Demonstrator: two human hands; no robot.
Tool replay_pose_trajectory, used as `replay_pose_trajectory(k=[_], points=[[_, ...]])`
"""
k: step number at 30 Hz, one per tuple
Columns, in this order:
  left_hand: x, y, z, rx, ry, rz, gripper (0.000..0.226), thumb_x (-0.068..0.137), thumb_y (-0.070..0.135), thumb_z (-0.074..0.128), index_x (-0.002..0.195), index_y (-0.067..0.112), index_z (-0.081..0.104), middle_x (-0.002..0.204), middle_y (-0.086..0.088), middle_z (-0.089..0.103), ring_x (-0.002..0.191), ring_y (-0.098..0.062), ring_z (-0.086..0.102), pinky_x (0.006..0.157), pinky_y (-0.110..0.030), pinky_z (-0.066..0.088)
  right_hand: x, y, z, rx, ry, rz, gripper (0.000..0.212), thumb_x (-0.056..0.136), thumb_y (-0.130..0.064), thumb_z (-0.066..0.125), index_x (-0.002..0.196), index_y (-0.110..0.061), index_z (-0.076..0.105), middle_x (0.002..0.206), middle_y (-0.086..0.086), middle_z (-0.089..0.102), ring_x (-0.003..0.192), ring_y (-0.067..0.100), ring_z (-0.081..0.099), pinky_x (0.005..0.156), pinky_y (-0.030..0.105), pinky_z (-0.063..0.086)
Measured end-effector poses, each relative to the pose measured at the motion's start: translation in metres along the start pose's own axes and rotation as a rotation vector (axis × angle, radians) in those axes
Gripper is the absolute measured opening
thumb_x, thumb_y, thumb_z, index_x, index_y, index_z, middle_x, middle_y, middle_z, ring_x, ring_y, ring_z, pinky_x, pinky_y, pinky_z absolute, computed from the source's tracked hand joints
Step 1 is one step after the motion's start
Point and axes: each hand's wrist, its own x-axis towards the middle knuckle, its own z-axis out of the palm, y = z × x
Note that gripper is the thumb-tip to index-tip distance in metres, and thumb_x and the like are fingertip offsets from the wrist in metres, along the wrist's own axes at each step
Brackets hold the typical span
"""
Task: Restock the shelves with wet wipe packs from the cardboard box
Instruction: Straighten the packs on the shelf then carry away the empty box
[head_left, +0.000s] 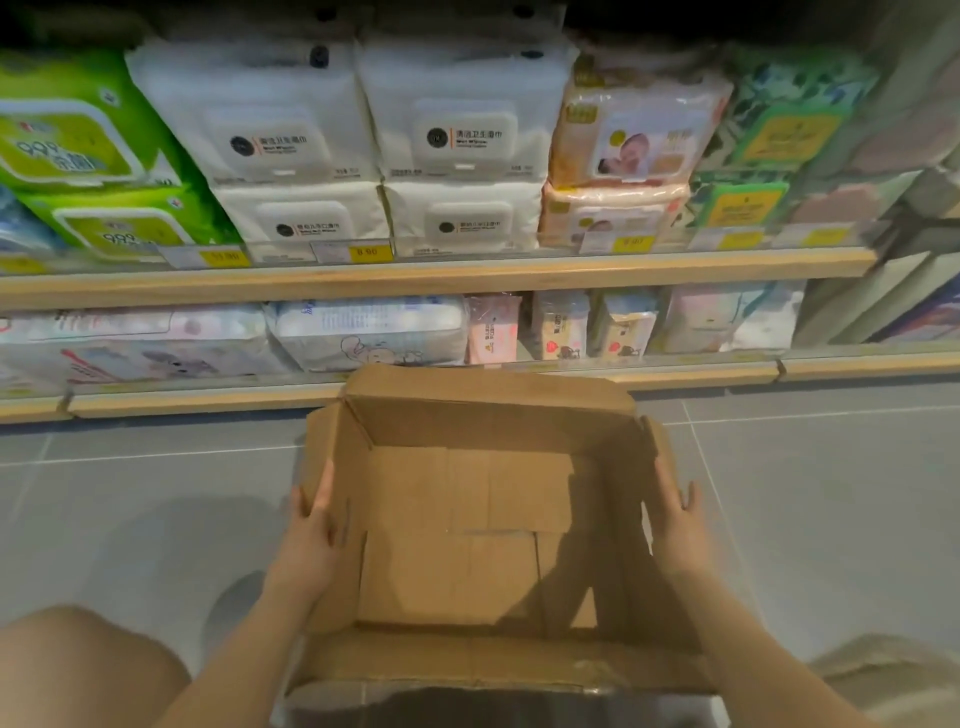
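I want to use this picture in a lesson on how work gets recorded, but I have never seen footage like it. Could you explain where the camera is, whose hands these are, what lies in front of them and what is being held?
There is no machine here: a person wears a wide-angle camera on the head, looking forward and down, so you see that person's own arms. The left hand and right hand rest flat against the two sides of an open cardboard box over a grey tiled floor. No packs show inside the box. Behind it stand shop shelves filled with wet wipe packs, with yellow price tags along the upper edge.
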Motion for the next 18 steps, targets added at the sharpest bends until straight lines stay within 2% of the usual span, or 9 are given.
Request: replay_pose_trajectory(k=[2, 3, 4, 5, 6, 8, 10, 14, 18], points=[[0.006, 0.003, -0.005, -0.023, -0.005, 0.026, 0.090, 0.095, 0.016, 0.046, 0.131, 0.064, -0.020, 0.156, -0.012, -0.001, 0.119, -0.039, 0.049, 0.099, -0.055, 0.042, -0.004, -0.005, -0.006, 0.057, -0.007, -0.056, 0.064, 0.083, -0.072, 0.035, 0.139, -0.054, 0.010, 0.151, 0.011, 0.026, 0.123, 0.034, 0.047, 0.095, 0.045, 0.047], [0.008, 0.006, -0.010, -0.021, -0.012, 0.024, 0.089, 0.095, 0.016, 0.046, 0.131, 0.065, -0.019, 0.156, -0.012, -0.001, 0.116, -0.040, 0.052, 0.097, -0.055, 0.044, -0.005, -0.008, -0.013, 0.038, -0.017, -0.087, 0.061, 0.080, -0.074, 0.038, 0.133, -0.060, 0.011, 0.144, 0.013, 0.033, 0.119, 0.036, 0.048, 0.093, 0.047, 0.046], [0.008, 0.010, -0.018, 0.001, -0.033, 0.023, 0.088, 0.095, 0.017, 0.046, 0.131, 0.065, -0.018, 0.156, -0.011, 0.000, 0.114, -0.040, 0.053, 0.097, -0.055, 0.044, -0.004, -0.011, -0.021, 0.048, -0.027, -0.105, 0.058, 0.088, -0.054, 0.049, 0.131, -0.061, 0.011, 0.140, 0.015, 0.037, 0.117, 0.038, 0.048, 0.092, 0.048, 0.046], [0.006, 0.015, -0.030, 0.059, -0.074, 0.026, 0.084, 0.096, 0.021, 0.046, 0.133, 0.063, -0.016, 0.155, -0.012, 0.002, 0.115, -0.040, 0.052, 0.099, -0.054, 0.042, -0.003, -0.015, -0.030, 0.053, -0.033, -0.092, 0.067, 0.092, -0.030, 0.053, 0.134, -0.059, 0.009, 0.138, 0.018, 0.038, 0.115, 0.040, 0.049, 0.091, 0.048, 0.046], [0.004, 0.022, -0.043, 0.090, -0.111, 0.029, 0.079, 0.095, 0.028, 0.048, 0.137, 0.060, -0.011, 0.155, -0.013, 0.008, 0.118, -0.039, 0.050, 0.102, -0.054, 0.039, -0.002, -0.019, -0.040, 0.068, -0.043, -0.058, 0.074, 0.094, -0.017, 0.052, 0.141, -0.052, 0.006, 0.139, 0.019, 0.039, 0.116, 0.041, 0.050, 0.092, 0.049, 0.046], [-0.010, 0.037, -0.074, 0.075, -0.106, -0.007, 0.074, 0.092, 0.038, 0.053, 0.146, 0.047, 0.003, 0.153, -0.015, 0.018, 0.121, -0.037, 0.047, 0.106, -0.052, 0.037, -0.007, -0.035, -0.066, 0.029, -0.091, -0.039, 0.077, 0.095, -0.012, 0.049, 0.147, -0.040, 0.000, 0.142, 0.019, 0.039, 0.117, 0.041, 0.051, 0.095, 0.050, 0.045], [-0.030, 0.046, -0.109, 0.049, -0.108, -0.076, 0.074, 0.096, 0.020, 0.048, 0.148, 0.040, -0.001, 0.154, -0.017, 0.015, 0.115, -0.034, 0.052, 0.103, -0.046, 0.042, -0.016, -0.057, -0.093, 0.009, -0.121, -0.072, 0.078, 0.094, -0.010, 0.051, 0.149, -0.037, 0.003, 0.140, 0.017, 0.043, 0.114, 0.039, 0.054, 0.092, 0.048, 0.047], [-0.082, 0.064, -0.193, 0.011, -0.046, -0.169, 0.077, 0.097, 0.017, 0.043, 0.144, 0.047, -0.010, 0.157, -0.015, 0.011, 0.119, -0.035, 0.052, 0.101, -0.045, 0.043, -0.038, -0.107, -0.151, -0.015, -0.175, -0.184, 0.082, 0.092, -0.006, 0.050, 0.144, -0.048, 0.002, 0.133, 0.018, 0.050, 0.108, 0.038, 0.057, 0.087, 0.047, 0.050], [-0.142, 0.067, -0.284, -0.051, 0.041, -0.233, 0.076, 0.097, 0.014, 0.042, 0.142, 0.054, -0.004, 0.158, -0.010, 0.008, 0.128, -0.037, 0.044, 0.105, -0.047, 0.039, -0.081, -0.178, -0.208, -0.078, -0.246, -0.312, 0.081, 0.092, -0.007, 0.047, 0.148, -0.041, 0.000, 0.128, 0.020, 0.054, 0.105, 0.040, 0.059, 0.083, 0.044, 0.049]])
